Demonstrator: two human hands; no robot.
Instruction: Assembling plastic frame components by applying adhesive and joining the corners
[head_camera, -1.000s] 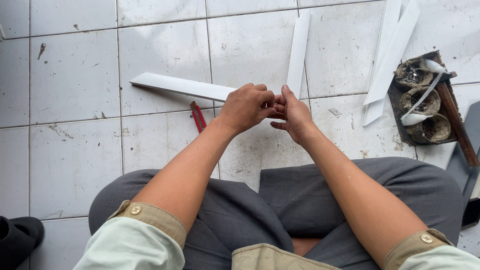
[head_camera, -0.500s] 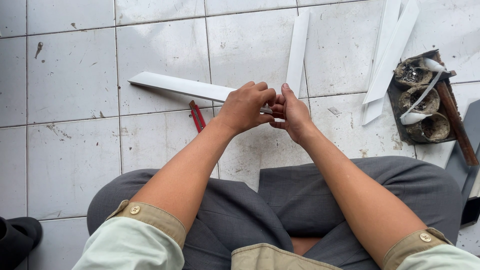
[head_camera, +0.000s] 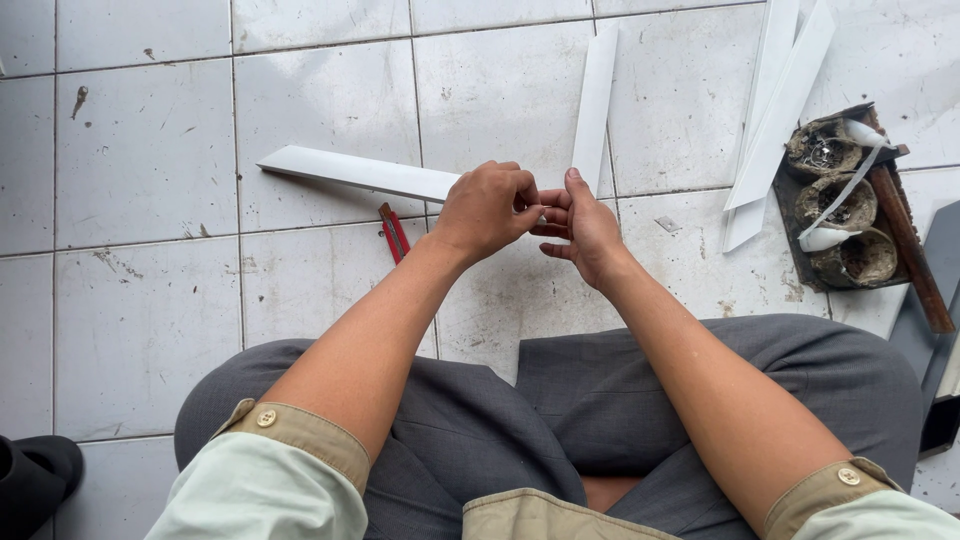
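Both hands meet over the tiled floor (head_camera: 150, 330), the left hand (head_camera: 487, 207) clenched and the right hand (head_camera: 583, 225) half-curled, pinching something too small to identify between them, just above a white strip (head_camera: 360, 172) and red-handled pliers (head_camera: 394, 231).

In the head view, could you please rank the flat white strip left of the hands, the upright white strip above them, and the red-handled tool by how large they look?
1. Flat white strip and upright white strip: alike in length, both partly hidden by the hands, so unranked.
2. Red-handled tool: clearly smallest, partly hidden under the left forearm.
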